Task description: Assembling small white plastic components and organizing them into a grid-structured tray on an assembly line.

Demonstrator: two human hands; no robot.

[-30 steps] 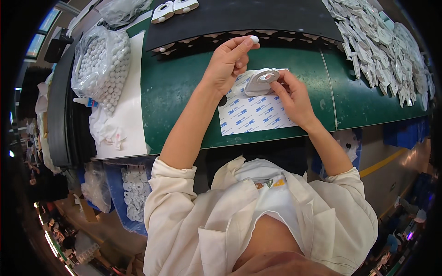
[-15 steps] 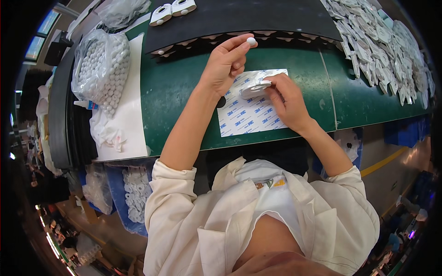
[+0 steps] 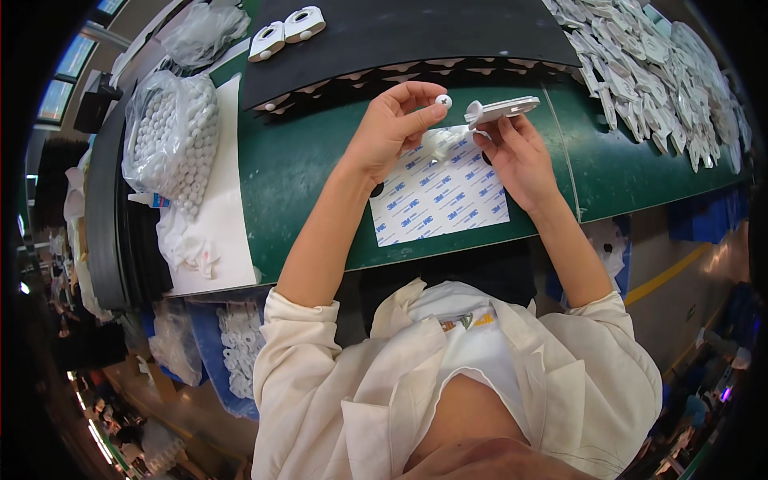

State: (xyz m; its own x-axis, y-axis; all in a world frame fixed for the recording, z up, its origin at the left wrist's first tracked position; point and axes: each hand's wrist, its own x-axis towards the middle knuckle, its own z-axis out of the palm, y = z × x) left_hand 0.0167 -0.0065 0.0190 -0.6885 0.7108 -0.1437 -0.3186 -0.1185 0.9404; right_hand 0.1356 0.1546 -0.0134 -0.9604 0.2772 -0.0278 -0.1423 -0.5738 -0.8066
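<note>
Between the thumb and fingers of my left hand [image 3: 390, 128] is a small round white cap [image 3: 443, 101], its cross-marked face turned up. To its right, my right hand [image 3: 524, 160] grips a flat white plastic part [image 3: 506, 110], tilted nearly edge-on, with a rounded knob at its left end. The cap and the part are close but apart. Below both hands a white sheet with blue print [image 3: 440, 196] lies on the green table [image 3: 304, 184]. A shiny clear patch [image 3: 438, 148] shows on the sheet's upper portion.
At left sits a clear bag of white balls [image 3: 172, 132] beside a crumpled white cloth [image 3: 188, 244]. Black foam sheets [image 3: 416, 40] lie at the back, with two white parts [image 3: 286, 34] on top. Many white plastic parts [image 3: 640, 72] are heaped at right. Blue bins [image 3: 216, 344] stand below the table.
My right hand has lifted the white part up off the sheet and tipped it edge-on. My left hand has come down slightly and turned the cap so its cross-marked face shows.
</note>
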